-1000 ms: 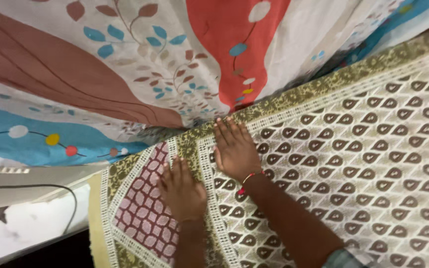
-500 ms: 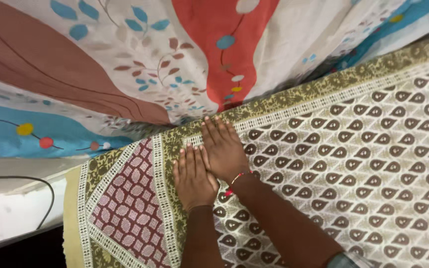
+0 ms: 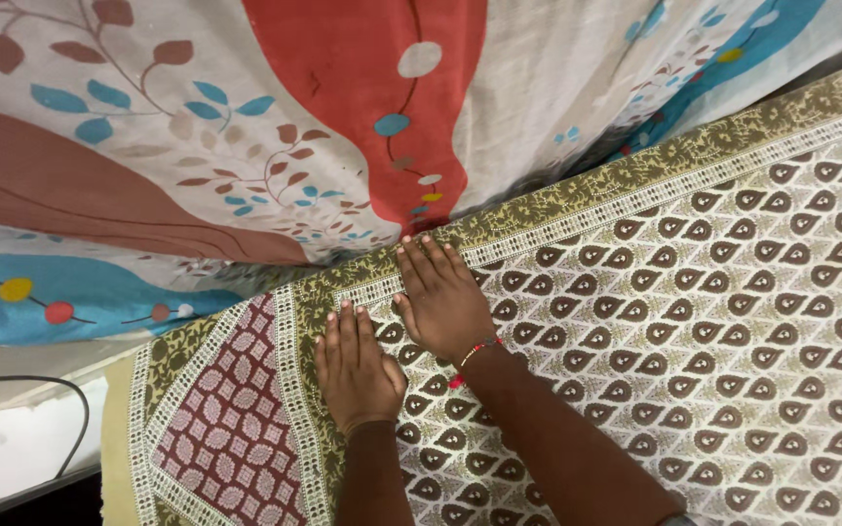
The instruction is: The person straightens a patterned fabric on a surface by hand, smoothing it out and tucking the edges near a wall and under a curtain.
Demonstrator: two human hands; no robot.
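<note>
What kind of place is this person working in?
Probably a home, perhaps a bedroom. A floral bedsheet spreads behind the patterned cloth that both hands press flat, and a black cable runs along the pale surface at lower left.

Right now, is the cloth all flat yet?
Mostly. The patterned cloth lies smooth on the right. The left hand and right hand press flat near its olive border. The maroon corner panel is not yet touched.

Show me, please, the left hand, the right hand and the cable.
left hand [image 3: 358,365], head view, back of the hand
right hand [image 3: 443,300], head view, back of the hand
cable [image 3: 68,421], head view, its bend
</note>
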